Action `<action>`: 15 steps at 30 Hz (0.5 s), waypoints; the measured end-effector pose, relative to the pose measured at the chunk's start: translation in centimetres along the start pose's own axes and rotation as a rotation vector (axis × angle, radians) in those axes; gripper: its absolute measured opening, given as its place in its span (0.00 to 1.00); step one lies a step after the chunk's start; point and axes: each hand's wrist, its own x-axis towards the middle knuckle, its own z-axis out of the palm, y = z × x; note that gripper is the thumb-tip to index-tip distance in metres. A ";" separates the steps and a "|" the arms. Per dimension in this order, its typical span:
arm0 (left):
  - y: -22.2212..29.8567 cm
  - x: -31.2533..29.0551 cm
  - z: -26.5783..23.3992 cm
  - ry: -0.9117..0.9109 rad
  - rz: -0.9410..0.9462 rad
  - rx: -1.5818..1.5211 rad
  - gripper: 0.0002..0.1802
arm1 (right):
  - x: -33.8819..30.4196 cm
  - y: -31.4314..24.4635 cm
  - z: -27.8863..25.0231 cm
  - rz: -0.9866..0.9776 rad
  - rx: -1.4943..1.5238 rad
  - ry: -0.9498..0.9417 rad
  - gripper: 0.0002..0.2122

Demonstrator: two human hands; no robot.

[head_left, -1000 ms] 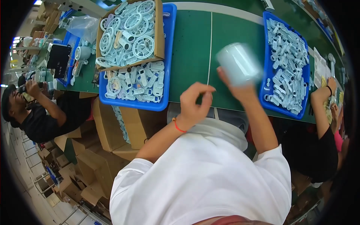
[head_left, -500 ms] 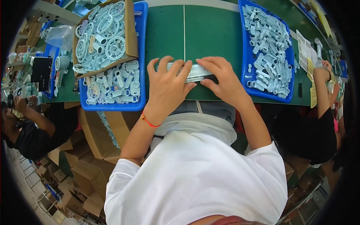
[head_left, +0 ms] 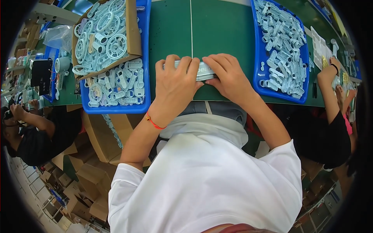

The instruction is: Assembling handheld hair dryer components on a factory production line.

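Near the front edge of the green table, a pale, elongated plastic part (head_left: 204, 71) with lettering on its face lies between my two hands. My left hand (head_left: 176, 79) wraps its fingers over the left end, the thumb along the near side. With fingertips on top and thumb in front, my right hand (head_left: 225, 73) pinches the right end. Much of the part is hidden under my fingers, so I cannot tell its exact kind. On my left wrist is a red cord bracelet (head_left: 155, 122).
To my left, a blue tray (head_left: 146, 77) of pale plastic parts carries a cardboard box (head_left: 134, 29) of round frames and small pieces. Another blue tray (head_left: 259, 7) of small pale parts stands at the right. People work on both sides; a co-worker's hand (head_left: 330, 72) is at far right.
Both hands now press more closely around the part, my right fingers having shifted further along it. The dark underside seen near my right thumb no longer shows. The view has shifted slightly.
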 end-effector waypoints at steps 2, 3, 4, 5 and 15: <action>0.5 0.1 -0.3 -0.022 -0.023 0.011 0.28 | -0.1 -0.2 0.1 0.043 0.049 0.004 0.26; 0.6 0.0 -0.3 -0.041 -0.045 0.023 0.30 | -0.1 -0.4 0.0 0.067 0.072 0.017 0.27; 0.7 0.0 -0.2 -0.043 -0.047 0.020 0.30 | -0.1 -0.5 -0.1 0.086 0.093 0.030 0.27; 0.7 0.0 -0.1 -0.009 -0.036 0.053 0.27 | -0.2 -0.5 0.0 0.089 0.094 0.027 0.27; -0.1 0.3 -0.5 -0.059 -0.017 -0.050 0.29 | 0.7 -0.1 -0.9 0.055 0.080 -0.018 0.22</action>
